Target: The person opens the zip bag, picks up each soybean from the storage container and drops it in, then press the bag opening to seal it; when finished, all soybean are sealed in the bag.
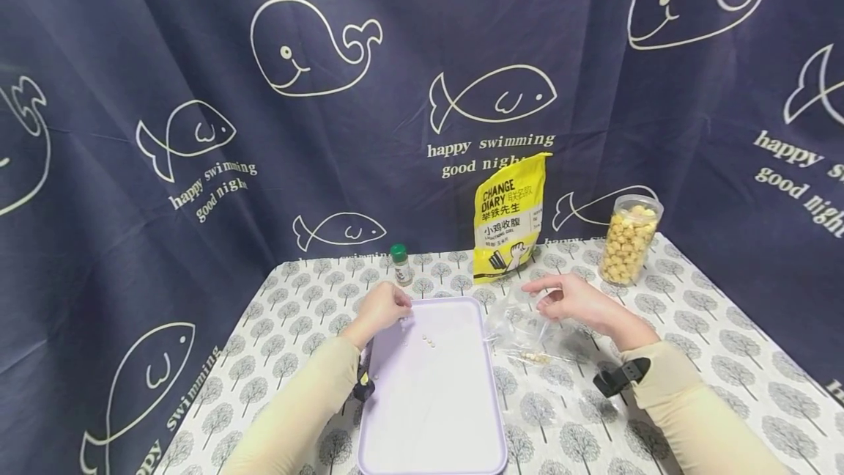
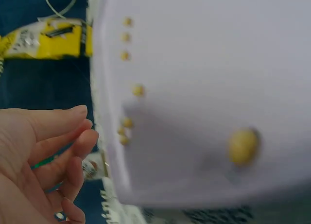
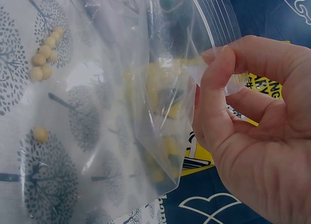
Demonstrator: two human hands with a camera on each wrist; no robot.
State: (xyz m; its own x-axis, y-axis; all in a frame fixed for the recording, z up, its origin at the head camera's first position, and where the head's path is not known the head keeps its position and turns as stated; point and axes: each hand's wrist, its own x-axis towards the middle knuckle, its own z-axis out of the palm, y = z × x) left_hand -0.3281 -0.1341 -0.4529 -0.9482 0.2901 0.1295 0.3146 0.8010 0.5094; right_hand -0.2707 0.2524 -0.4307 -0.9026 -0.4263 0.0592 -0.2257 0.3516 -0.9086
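My left hand (image 1: 382, 308) is at the far left corner of a pale lilac tray (image 1: 435, 416), its fingers loosely bent. In the left wrist view nothing shows between thumb and fingertips. Several small yellow soybeans (image 2: 138, 90) lie on the tray along one rim, and one larger-looking soybean (image 2: 244, 146) appears close to the camera. Right of the tray, my right hand (image 1: 580, 304) pinches the zip edge of a clear plastic bag (image 3: 112, 151) between thumb and fingers, lifting its mouth. Inside the bag, soybeans (image 3: 44, 51) rest in a cluster, with one apart.
Behind the tray stands a small green-capped jar (image 1: 401, 266). A yellow snack pouch (image 1: 508, 226) is upright at the back, left of a clear tub of popcorn (image 1: 631, 240). The tree-print tablecloth (image 1: 283, 369) ends at a dark blue curtain (image 1: 395, 152).
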